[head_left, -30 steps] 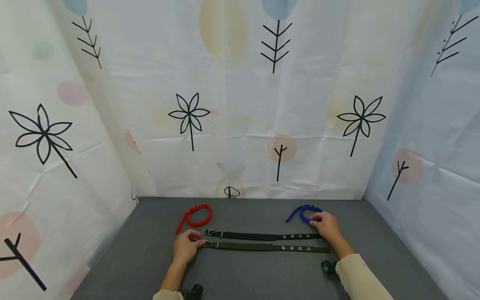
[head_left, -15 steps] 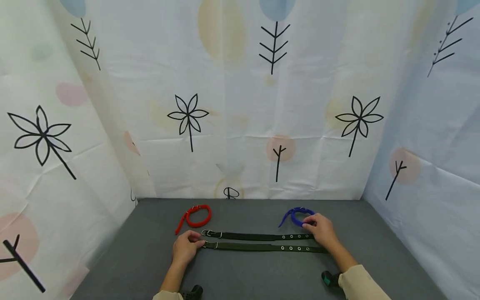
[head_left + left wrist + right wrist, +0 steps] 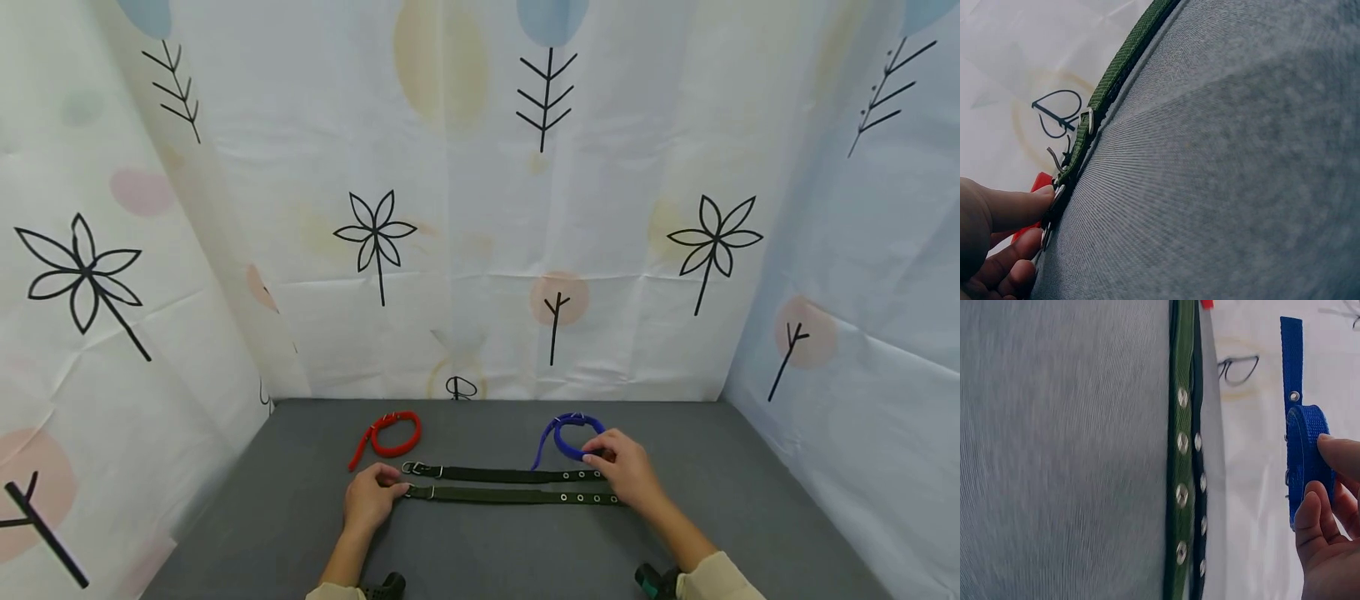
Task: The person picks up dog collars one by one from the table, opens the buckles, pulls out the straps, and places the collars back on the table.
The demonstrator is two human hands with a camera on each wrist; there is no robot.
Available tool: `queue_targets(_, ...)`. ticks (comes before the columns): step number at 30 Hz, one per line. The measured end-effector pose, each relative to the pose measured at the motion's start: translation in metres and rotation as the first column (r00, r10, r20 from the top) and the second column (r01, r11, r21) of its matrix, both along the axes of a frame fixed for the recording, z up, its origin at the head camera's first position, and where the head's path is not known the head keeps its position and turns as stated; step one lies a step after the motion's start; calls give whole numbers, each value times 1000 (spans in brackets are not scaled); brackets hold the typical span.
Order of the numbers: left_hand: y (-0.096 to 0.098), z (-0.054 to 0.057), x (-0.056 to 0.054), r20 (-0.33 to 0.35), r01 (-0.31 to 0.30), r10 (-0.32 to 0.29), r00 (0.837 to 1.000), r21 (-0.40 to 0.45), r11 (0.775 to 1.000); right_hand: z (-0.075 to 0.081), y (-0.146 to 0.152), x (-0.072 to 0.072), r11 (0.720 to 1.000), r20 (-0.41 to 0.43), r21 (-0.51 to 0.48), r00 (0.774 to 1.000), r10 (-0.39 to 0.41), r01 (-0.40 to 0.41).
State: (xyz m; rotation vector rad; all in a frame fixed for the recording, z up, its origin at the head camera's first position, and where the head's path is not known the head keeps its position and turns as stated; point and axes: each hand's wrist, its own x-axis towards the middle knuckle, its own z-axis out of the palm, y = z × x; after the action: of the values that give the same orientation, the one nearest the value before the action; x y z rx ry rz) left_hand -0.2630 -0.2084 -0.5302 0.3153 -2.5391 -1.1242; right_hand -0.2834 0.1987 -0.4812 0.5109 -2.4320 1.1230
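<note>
At the left, my left hand (image 3: 370, 500) pinches the buckle end of a green pet collar (image 3: 495, 495) laid out straight across the table. The left wrist view has the thumb (image 3: 1025, 206) on its metal hardware, fingers curled beneath. My right hand (image 3: 628, 471) holds a blue pet collar (image 3: 1316, 450), fastened into a loop with its tail sticking out, between thumb and fingers. That loop is beyond the eyelet ends of the straight collars. Just behind the green one lies a black collar (image 3: 495, 475), parallel to it; my right hand covers its far right tip.
A red collar (image 3: 363, 443), also looped with a loose tail, lies at the back left of the grey table (image 3: 480, 550). Patterned white cloth (image 3: 450, 317) hangs behind the table and along both sides. Dark devices sit at both wrists.
My right hand has moved left with the blue collar, whose tail has swung down toward the black collar. The left hand stays at the green collar's buckle end.
</note>
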Motion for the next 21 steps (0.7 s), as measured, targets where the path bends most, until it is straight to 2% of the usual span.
queue_targets(9, 0, 2, 2, 21, 8, -8, 1000, -6, 1000, 9, -21, 16, 989, -87, -53, 987, 131, -136)
queue_targets(21, 1, 3, 3, 33, 18, -18, 999, -14, 1000, 2, -37, 26, 977, -30, -43, 978, 206, -208)
